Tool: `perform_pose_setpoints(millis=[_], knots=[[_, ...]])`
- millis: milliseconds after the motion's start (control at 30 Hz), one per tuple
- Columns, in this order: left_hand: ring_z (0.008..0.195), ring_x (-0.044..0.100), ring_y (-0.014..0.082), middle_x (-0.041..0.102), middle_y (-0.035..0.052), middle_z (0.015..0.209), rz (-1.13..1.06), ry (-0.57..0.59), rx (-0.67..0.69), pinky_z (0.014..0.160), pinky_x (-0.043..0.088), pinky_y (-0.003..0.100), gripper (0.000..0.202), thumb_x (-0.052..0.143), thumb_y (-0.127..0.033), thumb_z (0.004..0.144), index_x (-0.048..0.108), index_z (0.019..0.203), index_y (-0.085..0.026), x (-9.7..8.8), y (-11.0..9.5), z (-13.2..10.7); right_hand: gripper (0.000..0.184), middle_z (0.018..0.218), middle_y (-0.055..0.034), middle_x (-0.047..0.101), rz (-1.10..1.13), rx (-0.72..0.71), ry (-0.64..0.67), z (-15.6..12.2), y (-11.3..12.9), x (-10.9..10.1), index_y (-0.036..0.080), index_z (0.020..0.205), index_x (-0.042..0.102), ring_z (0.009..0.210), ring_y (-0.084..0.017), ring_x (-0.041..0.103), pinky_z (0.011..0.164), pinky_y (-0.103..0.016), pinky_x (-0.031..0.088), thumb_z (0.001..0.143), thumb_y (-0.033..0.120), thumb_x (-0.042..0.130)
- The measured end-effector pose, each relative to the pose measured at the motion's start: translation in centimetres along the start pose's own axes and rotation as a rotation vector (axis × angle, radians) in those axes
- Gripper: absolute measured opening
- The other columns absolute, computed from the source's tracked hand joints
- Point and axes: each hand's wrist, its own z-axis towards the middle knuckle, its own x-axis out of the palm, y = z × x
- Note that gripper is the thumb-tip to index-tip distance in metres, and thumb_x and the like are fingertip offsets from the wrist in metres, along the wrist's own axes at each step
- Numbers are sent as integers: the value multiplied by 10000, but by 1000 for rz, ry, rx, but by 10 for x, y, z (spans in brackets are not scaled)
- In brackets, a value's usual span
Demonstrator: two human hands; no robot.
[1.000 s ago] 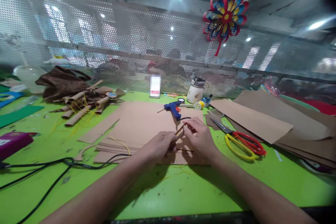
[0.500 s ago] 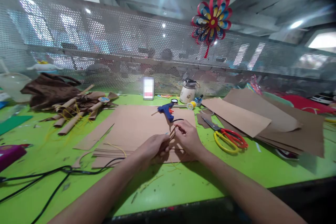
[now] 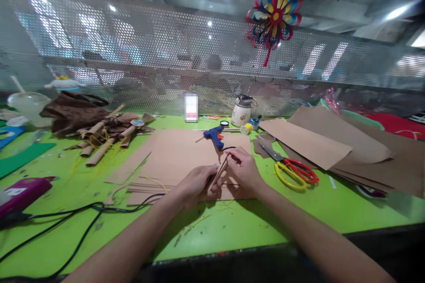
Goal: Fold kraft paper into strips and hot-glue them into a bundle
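Observation:
Between my hands is a narrow folded strip of brown paper (image 3: 219, 172), tilted up to the right. My left hand (image 3: 197, 183) is closed around its lower part. The fingertips of my right hand (image 3: 241, 166) pinch its upper end. Thin yellow thread (image 3: 236, 194) hangs just below the hands. Under them lie sheets of brown kraft paper (image 3: 179, 150), with stacked strips (image 3: 146, 186) along the near edge. A blue hot glue gun (image 3: 214, 136) rests on the paper just beyond my right hand.
Right of my hands lie scissors (image 3: 292, 170) with red and yellow handles, then large brown sheets (image 3: 335, 141). Paper rolls tied with yellow thread (image 3: 101, 150) lie left. A black cable (image 3: 126, 208) crosses the left side. A bottle (image 3: 241, 112), thread spool (image 3: 246, 129) and phone (image 3: 191, 108) stand behind.
The paper strip shows more fully between my hands, and my right hand's grip has shifted slightly. The whole view has turned a little, so the table things appear farther right.

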Motion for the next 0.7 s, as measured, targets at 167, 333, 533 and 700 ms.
perform_pose_setpoints(millis=[167,333,533,700], knots=[[426,385,67,466,-5,533,-24,38,16,438,265,193,290,442,-355,836,527,676,-128,2,-2,-1,233,872,-54,614,12,20,-2,1,-2,0,168,938,671,740,-146,564,643,-251,459,790,125,496],[439,389,69,480,0,552,-42,48,20,432,265,185,254,457,-336,824,535,701,-127,3,-3,-2,224,898,-60,615,3,43,8,2,-2,0,161,933,674,746,-142,576,633,-241,469,780,144,511],[506,425,78,520,23,633,-72,66,78,467,304,187,208,493,-307,791,570,746,-120,1,2,0,266,910,-60,588,1,35,12,0,2,2,159,990,655,698,-135,556,619,-248,479,759,153,523],[488,399,75,491,-4,579,-54,74,81,470,301,184,186,479,-289,779,565,715,-136,3,-2,-4,325,907,-58,561,-5,43,34,-2,6,3,160,1046,634,702,-141,551,615,-255,485,737,139,536]])
